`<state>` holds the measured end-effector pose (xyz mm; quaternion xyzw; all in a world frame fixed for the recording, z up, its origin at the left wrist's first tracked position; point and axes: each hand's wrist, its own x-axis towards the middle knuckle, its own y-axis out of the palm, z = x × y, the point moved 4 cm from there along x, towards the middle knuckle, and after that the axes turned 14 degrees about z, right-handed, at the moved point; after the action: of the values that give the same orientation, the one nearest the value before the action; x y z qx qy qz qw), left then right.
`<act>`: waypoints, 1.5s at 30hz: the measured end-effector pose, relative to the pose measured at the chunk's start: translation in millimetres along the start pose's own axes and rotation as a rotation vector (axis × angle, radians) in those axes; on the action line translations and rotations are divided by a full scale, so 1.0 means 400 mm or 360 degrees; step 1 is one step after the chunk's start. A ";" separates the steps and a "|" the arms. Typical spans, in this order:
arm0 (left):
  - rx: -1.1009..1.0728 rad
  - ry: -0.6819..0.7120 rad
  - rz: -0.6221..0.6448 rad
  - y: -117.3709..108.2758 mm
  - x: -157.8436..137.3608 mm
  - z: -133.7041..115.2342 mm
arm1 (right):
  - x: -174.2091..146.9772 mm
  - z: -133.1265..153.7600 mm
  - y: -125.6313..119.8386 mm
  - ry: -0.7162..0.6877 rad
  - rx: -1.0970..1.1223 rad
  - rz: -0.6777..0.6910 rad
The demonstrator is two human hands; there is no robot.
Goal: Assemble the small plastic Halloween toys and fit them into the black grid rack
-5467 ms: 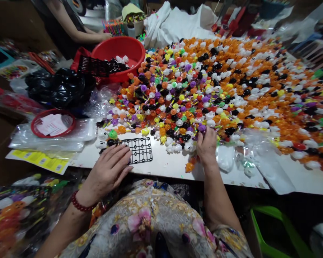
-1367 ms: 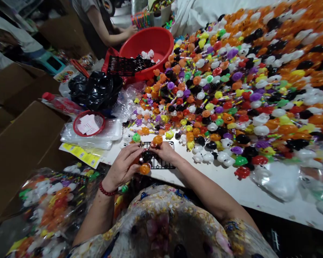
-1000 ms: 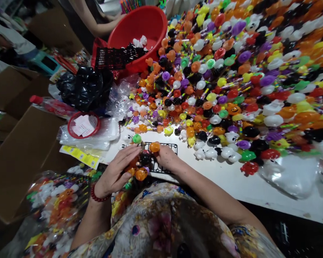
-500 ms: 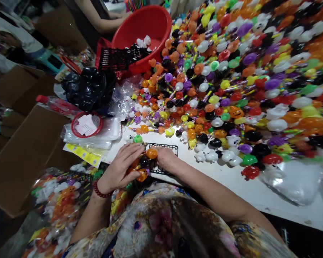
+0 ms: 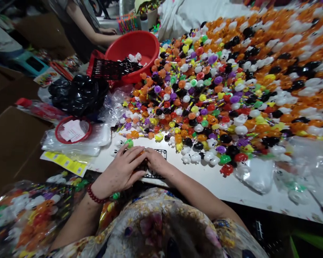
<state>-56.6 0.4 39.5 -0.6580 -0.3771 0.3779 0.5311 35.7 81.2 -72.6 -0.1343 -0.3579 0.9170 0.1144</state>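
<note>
On the white table's front edge lies a black plastic grid, its left part covered by my hands. My left hand curves palm-down over small plastic toys, with a sliver of an orange toy showing between the hands. A dark red bead bracelet is round that wrist. My right hand rests over the grid, fingers bent and meeting the left fingertips; what they grip is hidden. A green toy lies just beyond my left fingers.
A large heap of colourful toy-headed sticks spreads over the table. Left stand a red basin, a black bag, a small red basket with papers and a cardboard box. Another person's arm reaches behind the basin.
My right hand has moved in against my left fingers. The orange and black toys that showed between my hands are now mostly covered. The view has shifted right and up.
</note>
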 end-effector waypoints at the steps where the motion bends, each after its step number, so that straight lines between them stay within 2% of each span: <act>1: -0.0024 -0.0008 -0.0006 -0.001 0.001 0.002 | -0.001 -0.001 0.005 -0.0054 -0.0041 -0.0037; 5: -0.0120 -0.0077 0.0008 -0.001 0.001 0.012 | -0.002 -0.002 0.016 -0.0211 -0.0172 -0.0158; 10: -0.0141 -0.0083 -0.0001 0.008 0.000 0.013 | -0.005 0.003 0.020 -0.0190 -0.0219 -0.0116; 12: -0.0138 -0.0072 -0.0032 0.011 -0.001 0.015 | -0.028 0.012 0.004 -0.0218 -0.0207 -0.0160; 14: -0.0121 -0.0053 -0.0080 0.012 -0.005 0.017 | -0.065 0.016 -0.034 -0.0218 -0.0257 -0.0292; 16: -0.0097 -0.0039 -0.0147 0.008 -0.013 0.015 | -0.107 0.004 -0.096 -0.0096 -0.0418 -0.0455; 18: -0.0083 -0.0022 -0.0238 -0.003 -0.025 0.005 | -0.142 -0.023 -0.176 0.0149 -0.0650 -0.0574; 21: -0.0105 0.0061 -0.0363 -0.033 -0.039 -0.041 | -0.171 -0.073 -0.293 0.0575 -0.0942 -0.0601; 23: -0.0196 0.0181 -0.0392 -0.050 -0.037 -0.089 | -0.177 -0.097 -0.347 0.0811 -0.1042 -0.0572; 26: -0.0477 0.0445 -0.0229 -0.028 -0.005 -0.164 | -0.172 -0.121 -0.380 0.1055 -0.1067 -0.0525; 28: -0.0609 0.0536 -0.0021 0.030 0.034 -0.198 | -0.164 -0.133 -0.377 0.1105 -0.1033 -0.0507; 29: -0.0608 0.0503 0.0060 0.070 0.056 -0.206 | -0.161 -0.138 -0.374 0.1096 -0.1007 -0.0515; 31: -0.0479 0.0243 0.0089 0.158 0.096 -0.201 | -0.159 -0.149 -0.368 0.1033 -0.0944 -0.0573; 34: -0.0228 -0.0335 -0.0053 0.265 0.127 -0.169 | -0.176 -0.163 -0.366 0.0867 -0.0830 -0.0755; 36: -0.0103 -0.0500 -0.0121 0.303 0.129 -0.155 | -0.201 -0.166 -0.364 0.0719 -0.0717 -0.0891; 40: 0.0015 -0.0331 -0.0100 0.311 0.122 -0.124 | -0.266 -0.167 -0.345 0.0476 -0.0312 -0.1141; 45: 0.0003 -0.0076 -0.0097 0.294 0.112 -0.060 | -0.335 -0.174 -0.303 0.0416 0.0304 -0.1306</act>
<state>-4.7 13.0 -76.8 -0.6365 -0.4091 0.3775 0.5338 197.9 170.9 -16.8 -0.0846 -0.2777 0.7999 0.5253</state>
